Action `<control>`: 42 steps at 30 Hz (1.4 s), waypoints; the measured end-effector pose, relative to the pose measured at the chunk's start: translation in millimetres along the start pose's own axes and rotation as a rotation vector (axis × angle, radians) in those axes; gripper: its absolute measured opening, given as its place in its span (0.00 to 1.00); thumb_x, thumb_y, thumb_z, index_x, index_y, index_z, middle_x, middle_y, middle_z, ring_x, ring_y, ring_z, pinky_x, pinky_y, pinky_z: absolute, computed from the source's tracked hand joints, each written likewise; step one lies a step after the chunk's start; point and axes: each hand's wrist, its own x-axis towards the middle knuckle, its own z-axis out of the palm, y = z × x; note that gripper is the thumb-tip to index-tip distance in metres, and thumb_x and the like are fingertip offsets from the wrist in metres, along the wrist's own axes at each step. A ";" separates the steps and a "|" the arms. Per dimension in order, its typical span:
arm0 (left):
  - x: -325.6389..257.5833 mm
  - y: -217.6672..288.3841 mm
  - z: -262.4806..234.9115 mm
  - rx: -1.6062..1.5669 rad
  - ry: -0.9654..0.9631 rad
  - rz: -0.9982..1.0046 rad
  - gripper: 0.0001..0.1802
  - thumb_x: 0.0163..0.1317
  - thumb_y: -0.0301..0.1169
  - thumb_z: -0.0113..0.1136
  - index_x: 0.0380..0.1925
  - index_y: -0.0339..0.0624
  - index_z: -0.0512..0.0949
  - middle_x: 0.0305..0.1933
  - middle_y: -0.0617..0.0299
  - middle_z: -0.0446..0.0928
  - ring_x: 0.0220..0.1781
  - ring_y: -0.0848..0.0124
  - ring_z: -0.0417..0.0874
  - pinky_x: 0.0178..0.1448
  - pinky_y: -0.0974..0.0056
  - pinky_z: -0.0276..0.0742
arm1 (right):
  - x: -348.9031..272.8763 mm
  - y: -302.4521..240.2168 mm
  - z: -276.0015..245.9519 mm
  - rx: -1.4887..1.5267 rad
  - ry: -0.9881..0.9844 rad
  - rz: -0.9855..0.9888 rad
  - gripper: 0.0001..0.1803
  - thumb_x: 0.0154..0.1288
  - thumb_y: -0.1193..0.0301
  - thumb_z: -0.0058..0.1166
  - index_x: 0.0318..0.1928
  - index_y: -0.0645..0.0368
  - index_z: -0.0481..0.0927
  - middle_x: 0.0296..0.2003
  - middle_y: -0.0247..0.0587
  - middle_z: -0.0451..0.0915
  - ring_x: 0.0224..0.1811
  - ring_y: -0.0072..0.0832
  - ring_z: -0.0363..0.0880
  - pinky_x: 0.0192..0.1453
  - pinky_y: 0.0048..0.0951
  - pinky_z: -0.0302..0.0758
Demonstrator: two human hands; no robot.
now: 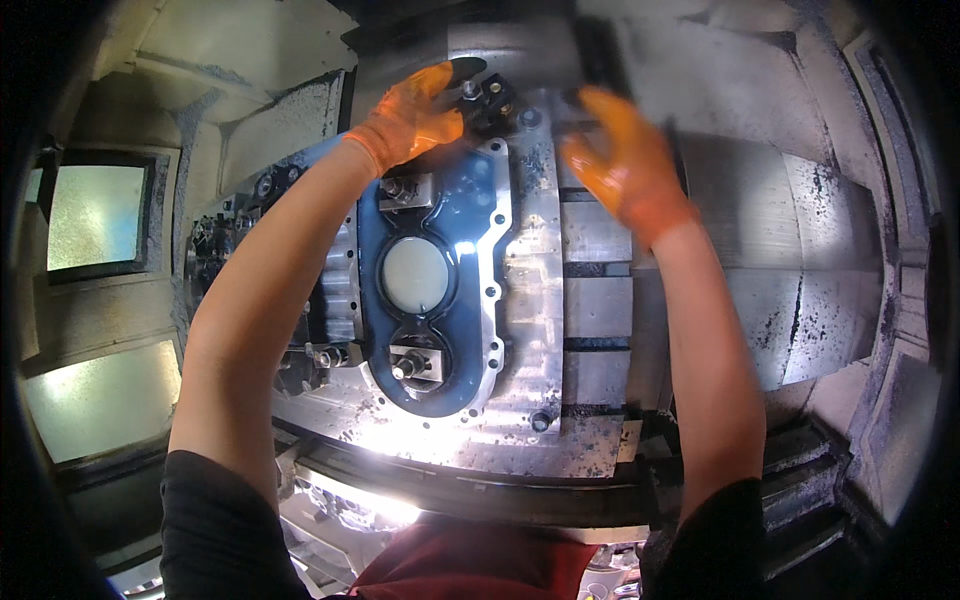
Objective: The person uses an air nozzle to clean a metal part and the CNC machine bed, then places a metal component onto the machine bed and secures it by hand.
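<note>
My left hand, in an orange glove with dark fingertips, reaches to the far end of a metal housing. Its fingers and thumb are apart beside a black clamp with a bolt; whether they touch it cannot be told. My right hand, also orange-gloved and blurred by motion, hangs over the slotted table to the right, fingers spread, holding nothing. Bluish liquid pools inside the housing around a round opening. Two bolted clamps, an upper one and a lower one, sit within it.
The housing lies on a metal fixture plate with bolts at its corners. Slotted table blocks flank it on the right. Dark fittings crowd the left. Chip-spattered metal walls and lit windows surround the space.
</note>
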 end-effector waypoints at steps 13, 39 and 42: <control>11.9 25.7 -7.0 0.475 0.272 0.495 0.15 0.57 0.36 0.63 0.39 0.38 0.78 0.36 0.44 0.79 0.42 0.44 0.81 0.47 0.48 0.78 | 18.1 -1.8 66.7 -0.026 -0.163 -0.276 0.19 0.67 0.58 0.64 0.55 0.50 0.86 0.53 0.45 0.85 0.56 0.46 0.82 0.62 0.40 0.78; 20.7 53.4 -27.4 0.716 -0.021 0.179 0.15 0.61 0.37 0.65 0.46 0.42 0.82 0.42 0.45 0.85 0.47 0.46 0.86 0.54 0.52 0.82 | 83.1 5.0 107.4 -0.077 -0.119 -0.251 0.28 0.55 0.57 0.75 0.55 0.51 0.84 0.49 0.53 0.86 0.54 0.50 0.85 0.61 0.46 0.81; 18.1 57.1 -26.1 0.830 -0.104 -0.038 0.22 0.64 0.36 0.71 0.57 0.42 0.80 0.50 0.46 0.85 0.53 0.48 0.86 0.59 0.54 0.84 | 83.3 10.8 114.4 0.012 -0.147 -0.237 0.29 0.54 0.57 0.75 0.56 0.50 0.83 0.48 0.52 0.87 0.53 0.51 0.85 0.60 0.46 0.81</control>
